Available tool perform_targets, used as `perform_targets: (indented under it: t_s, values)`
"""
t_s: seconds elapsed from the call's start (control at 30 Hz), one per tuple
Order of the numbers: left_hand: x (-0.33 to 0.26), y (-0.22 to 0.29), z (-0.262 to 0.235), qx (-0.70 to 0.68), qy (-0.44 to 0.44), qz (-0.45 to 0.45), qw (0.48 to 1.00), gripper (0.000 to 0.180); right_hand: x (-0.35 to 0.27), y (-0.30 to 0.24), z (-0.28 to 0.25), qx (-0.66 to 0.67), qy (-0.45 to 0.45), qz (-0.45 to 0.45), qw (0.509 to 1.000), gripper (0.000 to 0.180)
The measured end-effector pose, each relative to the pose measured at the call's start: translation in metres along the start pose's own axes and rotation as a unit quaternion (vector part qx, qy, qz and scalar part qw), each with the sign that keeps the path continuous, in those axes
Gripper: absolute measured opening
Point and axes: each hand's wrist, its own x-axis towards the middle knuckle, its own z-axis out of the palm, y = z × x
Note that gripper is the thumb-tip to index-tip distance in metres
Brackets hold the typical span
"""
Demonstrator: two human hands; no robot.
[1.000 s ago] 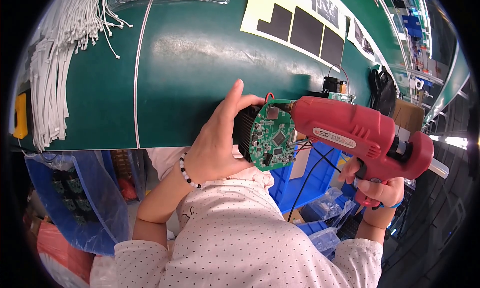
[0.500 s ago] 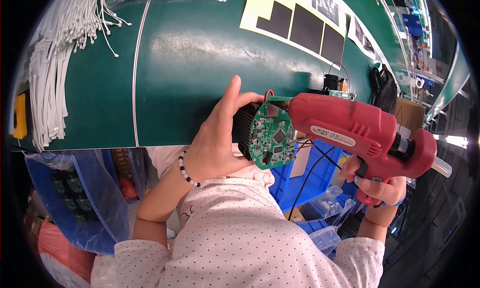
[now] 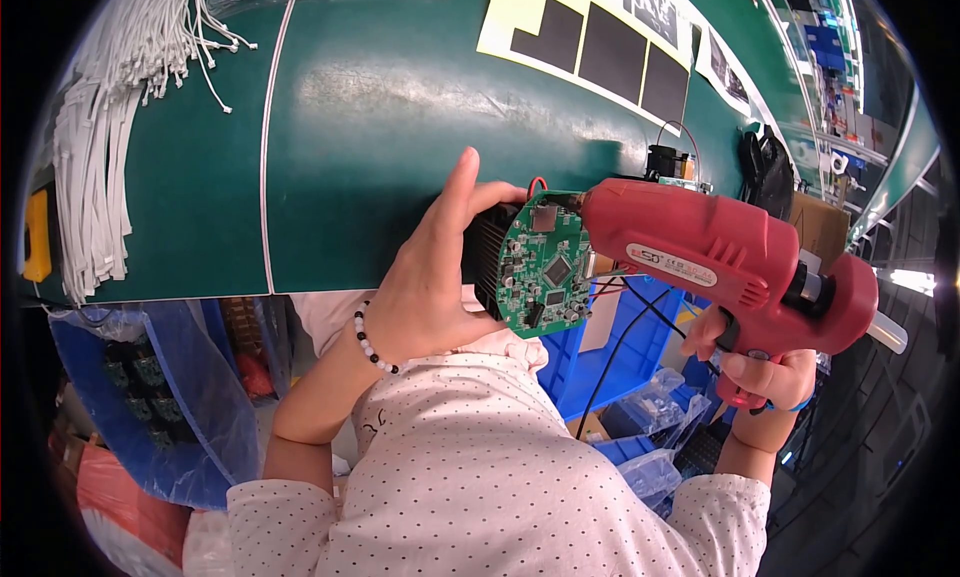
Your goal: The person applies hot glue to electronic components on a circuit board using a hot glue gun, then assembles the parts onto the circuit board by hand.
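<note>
My left hand (image 3: 425,267) grips a green circuit board (image 3: 545,277) by the black finned heat sink (image 3: 487,262) behind it. The board's chip side faces up toward me, and a red wire loop stands at its top edge. My right hand (image 3: 765,372) is wrapped round the handle of a red glue gun (image 3: 690,237), with a clear glue stick (image 3: 888,332) poking out of its rear. The gun's dark nozzle is at the board's upper right corner; whether it touches cannot be seen. Thin wires run from the board's right side.
White cable ties (image 3: 95,177) hang in bundles at the left of the green table (image 3: 350,197). A yellow sheet with dark panels (image 3: 610,52) lies at the back. A small device with a black part (image 3: 665,162) stands beyond the gun. Blue bins (image 3: 610,352) sit below the table edge.
The glue gun has shifted very slightly right, its nozzle staying at the board's upper corner. My left hand and the board have hardly moved.
</note>
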Motion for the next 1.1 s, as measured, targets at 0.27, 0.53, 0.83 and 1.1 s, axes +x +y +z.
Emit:
perform_targets:
  t_s: [0.27,0.53,0.83,1.1]
  values:
    - [0.0001,0.0004,0.0005,-0.002,-0.002,-0.008,1.0,0.122,-0.0031,0.0046,-0.0023,0.024,0.019,-0.004,1.0,0.051]
    - [0.0002,-0.0008,0.001,-0.004,0.001,-0.003,1.0,0.122,-0.0039,0.0049,0.0003,-0.002,0.026,0.001,1.0,0.055]
    - [0.0008,-0.0011,0.0006,-0.005,0.0,0.0,1.0,0.122,-0.0052,0.0063,0.0029,0.016,0.046,-0.011,0.999,0.055]
    - [0.0,-0.0014,0.0012,0.003,0.001,-0.001,1.0,0.121,-0.0045,0.0081,-0.0018,0.01,0.037,-0.008,0.999,0.055]
